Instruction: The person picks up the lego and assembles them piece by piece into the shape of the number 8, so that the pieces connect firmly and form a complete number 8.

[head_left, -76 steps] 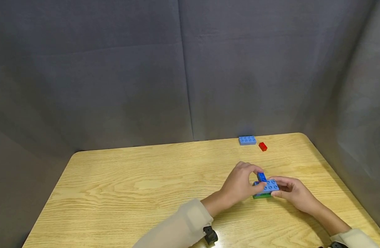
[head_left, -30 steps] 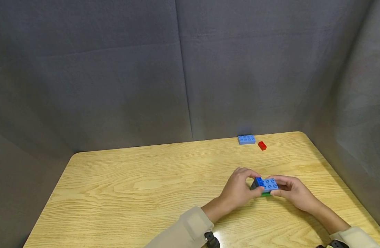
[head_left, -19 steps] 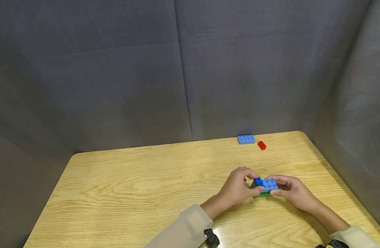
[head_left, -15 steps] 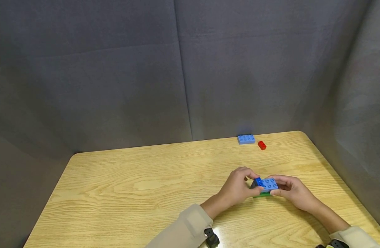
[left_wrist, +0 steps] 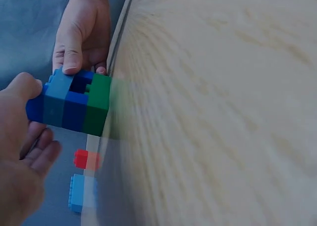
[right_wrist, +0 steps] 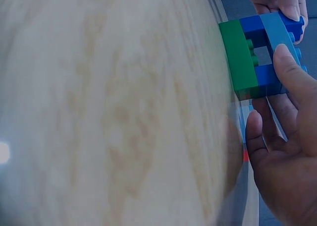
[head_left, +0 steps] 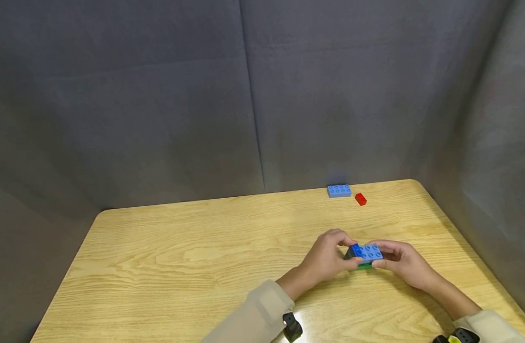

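Note:
A small stack of toy building bricks stands on the table's right part. Its base is a green brick (right_wrist: 237, 60). Two small dark blue bricks (right_wrist: 268, 75) sit on that with a gap between them, bridged by a light blue brick (head_left: 371, 254). On the left end of the light blue brick sits another small dark blue brick (head_left: 356, 250), which my left hand (head_left: 324, 256) pinches between thumb and fingers. From the right, my right hand (head_left: 406, 263) grips the light blue brick, its thumb on the near side and fingers at the far side.
Near the back edge of the wooden table (head_left: 181, 257) lie a loose light blue brick (head_left: 339, 191) and a small red brick (head_left: 360, 199). Grey curtains (head_left: 181, 105) hang behind the table and at its sides.
The small dark blue brick in my left hand has come down from a tilt onto the light blue brick's left end and now lies level. My right hand has kept its grip on the stack.

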Motion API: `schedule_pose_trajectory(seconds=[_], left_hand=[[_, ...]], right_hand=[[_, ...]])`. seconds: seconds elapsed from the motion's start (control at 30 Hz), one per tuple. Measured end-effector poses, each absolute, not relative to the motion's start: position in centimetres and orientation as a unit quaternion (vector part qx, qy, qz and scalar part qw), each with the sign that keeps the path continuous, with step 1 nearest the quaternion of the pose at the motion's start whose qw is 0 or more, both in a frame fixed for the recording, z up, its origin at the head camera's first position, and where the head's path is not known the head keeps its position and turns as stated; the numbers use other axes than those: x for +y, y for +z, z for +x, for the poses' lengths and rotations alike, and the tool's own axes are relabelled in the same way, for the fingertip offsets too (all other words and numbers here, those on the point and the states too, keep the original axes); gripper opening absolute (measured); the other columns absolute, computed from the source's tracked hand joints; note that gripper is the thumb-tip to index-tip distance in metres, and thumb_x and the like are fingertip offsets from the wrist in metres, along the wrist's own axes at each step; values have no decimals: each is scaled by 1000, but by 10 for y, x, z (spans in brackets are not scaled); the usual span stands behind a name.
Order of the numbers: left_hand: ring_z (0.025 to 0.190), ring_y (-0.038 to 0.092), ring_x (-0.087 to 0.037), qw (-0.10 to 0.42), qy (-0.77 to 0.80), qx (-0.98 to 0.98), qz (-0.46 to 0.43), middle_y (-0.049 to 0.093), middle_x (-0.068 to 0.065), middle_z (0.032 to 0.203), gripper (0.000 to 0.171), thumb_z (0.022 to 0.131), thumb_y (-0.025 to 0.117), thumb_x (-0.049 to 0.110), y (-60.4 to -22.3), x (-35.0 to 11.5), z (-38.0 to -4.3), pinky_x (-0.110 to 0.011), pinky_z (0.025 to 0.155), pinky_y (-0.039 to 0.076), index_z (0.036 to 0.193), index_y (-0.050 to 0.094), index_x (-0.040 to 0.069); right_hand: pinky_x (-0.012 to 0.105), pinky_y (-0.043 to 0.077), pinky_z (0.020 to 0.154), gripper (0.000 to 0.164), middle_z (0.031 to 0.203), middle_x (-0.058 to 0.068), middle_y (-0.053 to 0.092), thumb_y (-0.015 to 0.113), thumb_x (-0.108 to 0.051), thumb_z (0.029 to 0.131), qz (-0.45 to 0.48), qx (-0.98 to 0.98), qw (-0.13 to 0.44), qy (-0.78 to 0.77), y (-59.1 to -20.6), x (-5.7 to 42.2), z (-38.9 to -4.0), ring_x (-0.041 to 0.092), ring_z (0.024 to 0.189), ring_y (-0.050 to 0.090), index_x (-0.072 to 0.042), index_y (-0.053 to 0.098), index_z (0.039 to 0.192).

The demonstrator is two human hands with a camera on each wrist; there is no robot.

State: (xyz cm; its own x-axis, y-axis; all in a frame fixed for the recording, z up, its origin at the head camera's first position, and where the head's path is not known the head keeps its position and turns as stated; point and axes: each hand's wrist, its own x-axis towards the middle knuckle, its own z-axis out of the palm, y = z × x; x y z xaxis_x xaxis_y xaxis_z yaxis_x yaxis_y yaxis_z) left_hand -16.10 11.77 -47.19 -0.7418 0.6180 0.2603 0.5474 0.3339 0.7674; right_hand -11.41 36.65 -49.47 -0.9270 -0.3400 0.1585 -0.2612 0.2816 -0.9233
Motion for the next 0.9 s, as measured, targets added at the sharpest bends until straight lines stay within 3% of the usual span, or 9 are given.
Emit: schedule_pose_trajectory(seconds=[0.23, 0.5, 0.9], left_hand=[[90, 60, -1, 57, 431, 835, 337, 65, 14, 96, 30, 85, 86, 25, -464, 118, -159, -11, 79, 48, 110, 74, 15], [90, 64, -1, 66, 457, 832, 309, 69, 9, 103, 34, 85, 85, 21, -461, 119, -153, -9, 78, 49, 116, 74, 11], [90, 61, 1, 75, 530, 798, 279, 67, 8, 102, 33, 85, 85, 18, -473, 120, -150, -16, 81, 53, 116, 74, 10]], right_hand=[[23, 58, 79, 36, 117, -11, 71, 66, 7, 94, -188, 795, 35, -576, -494, 365, -114, 6, 102, 68, 18, 57, 127], [22, 57, 80, 35, 118, -11, 70, 65, 9, 94, -194, 791, 37, -579, -492, 366, -115, 5, 104, 68, 18, 57, 127], [25, 59, 79, 35, 117, -7, 72, 64, 8, 95, -202, 779, 56, -591, -492, 366, -116, 9, 102, 69, 17, 56, 128]])
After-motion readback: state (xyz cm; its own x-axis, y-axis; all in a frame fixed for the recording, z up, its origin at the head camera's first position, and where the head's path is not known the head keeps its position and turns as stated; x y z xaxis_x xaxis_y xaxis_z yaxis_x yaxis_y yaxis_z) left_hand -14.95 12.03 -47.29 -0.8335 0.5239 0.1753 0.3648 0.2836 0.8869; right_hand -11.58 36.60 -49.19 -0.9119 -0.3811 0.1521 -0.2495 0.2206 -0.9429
